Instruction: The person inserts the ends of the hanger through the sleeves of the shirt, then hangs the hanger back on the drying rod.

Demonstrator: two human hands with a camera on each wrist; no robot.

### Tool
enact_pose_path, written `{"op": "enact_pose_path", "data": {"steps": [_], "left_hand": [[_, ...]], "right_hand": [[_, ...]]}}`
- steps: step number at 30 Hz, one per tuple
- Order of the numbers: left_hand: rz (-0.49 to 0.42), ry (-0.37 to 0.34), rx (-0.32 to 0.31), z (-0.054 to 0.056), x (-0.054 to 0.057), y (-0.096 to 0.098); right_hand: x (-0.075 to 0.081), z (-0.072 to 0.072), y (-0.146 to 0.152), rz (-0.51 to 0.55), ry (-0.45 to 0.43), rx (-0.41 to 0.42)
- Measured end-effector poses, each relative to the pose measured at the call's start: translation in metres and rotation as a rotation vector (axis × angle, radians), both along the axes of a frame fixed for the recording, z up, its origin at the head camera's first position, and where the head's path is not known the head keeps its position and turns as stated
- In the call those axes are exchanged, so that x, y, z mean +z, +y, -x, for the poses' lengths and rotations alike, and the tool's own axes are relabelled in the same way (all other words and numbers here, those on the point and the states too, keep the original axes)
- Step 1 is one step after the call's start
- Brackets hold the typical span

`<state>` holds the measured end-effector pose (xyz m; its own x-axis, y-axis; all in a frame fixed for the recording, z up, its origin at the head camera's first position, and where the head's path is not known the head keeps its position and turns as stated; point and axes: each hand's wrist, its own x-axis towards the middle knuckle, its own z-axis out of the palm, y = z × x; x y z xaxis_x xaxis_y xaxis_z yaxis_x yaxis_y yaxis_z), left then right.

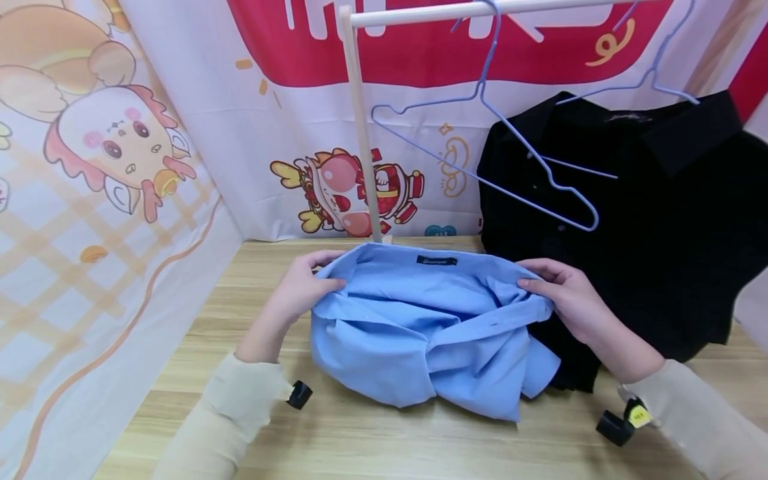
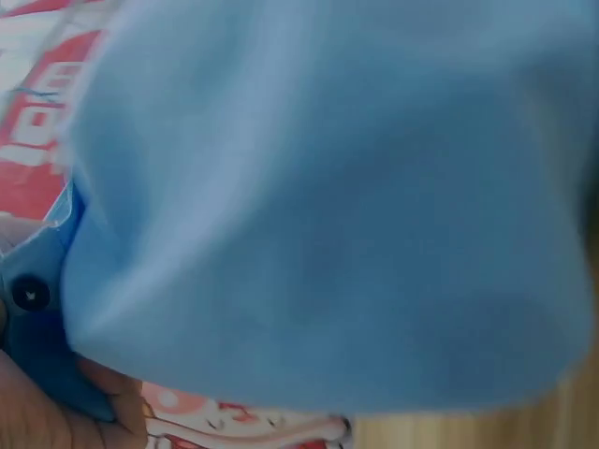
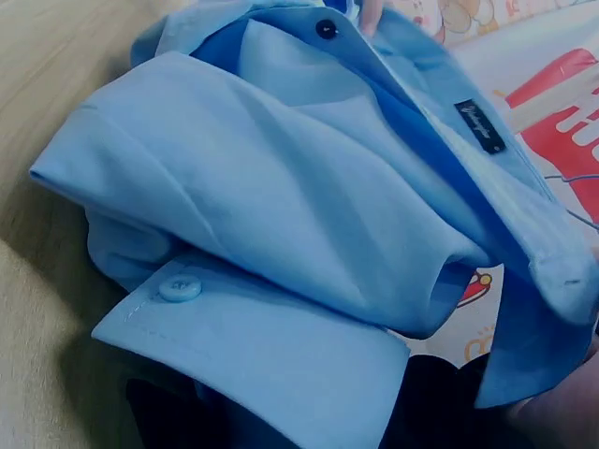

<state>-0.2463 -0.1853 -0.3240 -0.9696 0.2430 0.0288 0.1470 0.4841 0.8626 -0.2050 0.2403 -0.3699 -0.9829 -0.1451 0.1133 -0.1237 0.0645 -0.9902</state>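
Observation:
A light blue shirt point(image 1: 384, 360) is held up just above the wooden table by its collar point(image 1: 396, 257), both hands spreading the neck opening apart. My left hand point(image 1: 300, 285) pinches the collar's left end, thumb on the near side. At the right end, my right hand point(image 1: 567, 297) pinches the collar the same way. A black label point(image 1: 437, 261) shows inside the neck. The shirt's body hangs bunched in folds. In the left wrist view a dark button point(image 2: 31, 293) lies near the fingers. A cuff with a pale button point(image 3: 180, 288) dangles in the right wrist view.
Behind the shirt stands a white rack point(image 1: 420, 15) with a bare blue hanger point(image 1: 480, 100) on its bar. To the right, a black shirt point(image 1: 630, 233) hangs near a second blue hanger point(image 1: 651, 77). Printed cloth point(image 1: 252, 167) walls the back and left of the wooden table point(image 1: 360, 447).

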Motion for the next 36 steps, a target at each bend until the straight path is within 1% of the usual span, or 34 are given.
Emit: {"op": "enact_pose_path", "data": {"steps": [2, 5, 6, 8, 10, 13, 16, 18, 19, 21, 22, 24, 25, 26, 28, 30, 31, 33, 34, 36], "left_hand": [[0.081, 0.043, 0.051, 0.002, -0.009, 0.001], [0.184, 0.112, 0.101, 0.003, -0.019, 0.003], [0.211, 0.131, 0.114, 0.003, -0.021, 0.004], [0.239, 0.176, 0.133, 0.001, -0.024, 0.005], [0.251, 0.228, 0.153, -0.001, -0.023, 0.007], [0.25, 0.362, 0.175, -0.005, -0.019, 0.012], [0.263, 0.513, 0.2, -0.009, -0.015, 0.018], [0.29, 0.591, 0.209, -0.012, -0.013, 0.021], [0.306, 0.615, 0.21, -0.013, -0.012, 0.023], [0.332, 0.632, 0.213, -0.015, -0.012, 0.026], [0.34, 0.627, 0.21, -0.016, -0.012, 0.026], [0.337, 0.59, 0.202, -0.017, -0.012, 0.027], [0.327, 0.563, 0.195, -0.017, -0.013, 0.027], [0.311, 0.535, 0.187, -0.017, -0.013, 0.027], [0.276, 0.479, 0.166, -0.014, -0.015, 0.026], [0.246, 0.431, 0.153, -0.012, -0.017, 0.025], [0.235, 0.412, 0.147, -0.012, -0.017, 0.025], [0.222, 0.386, 0.147, -0.012, -0.015, 0.025], [0.219, 0.382, 0.15, -0.012, -0.013, 0.025], [0.213, 0.383, 0.162, -0.014, -0.01, 0.026]], "right_hand": [[-0.001, -0.002, -0.003, -0.058, 0.038, -0.031], [-0.003, -0.004, -0.005, -0.167, 0.102, -0.079], [-0.004, -0.005, -0.006, -0.193, 0.127, -0.095], [-0.006, -0.006, -0.006, -0.219, 0.18, -0.13], [-0.007, -0.007, -0.008, -0.232, 0.252, -0.176], [-0.008, -0.009, -0.011, -0.243, 0.414, -0.252], [-0.01, -0.008, -0.015, -0.27, 0.63, -0.307], [-0.011, -0.007, -0.018, -0.295, 0.77, -0.323], [-0.013, -0.005, -0.018, -0.314, 0.841, -0.322], [-0.016, -0.003, -0.018, -0.367, 0.971, -0.315], [-0.017, -0.002, -0.018, -0.385, 1.018, -0.302], [-0.018, 0.0, -0.017, -0.426, 1.074, -0.267], [-0.018, 0.0, -0.016, -0.444, 1.08, -0.251], [-0.017, 0.0, -0.015, -0.465, 1.068, -0.237], [-0.016, -0.001, -0.013, -0.51, 0.982, -0.204], [-0.014, -0.003, -0.011, -0.582, 0.863, -0.177], [-0.013, -0.004, -0.011, -0.639, 0.806, -0.165], [-0.011, -0.005, -0.01, -0.778, 0.727, -0.144], [-0.011, -0.006, -0.009, -0.848, 0.715, -0.14], [-0.009, -0.007, -0.008, -0.987, 0.736, -0.149]]}}
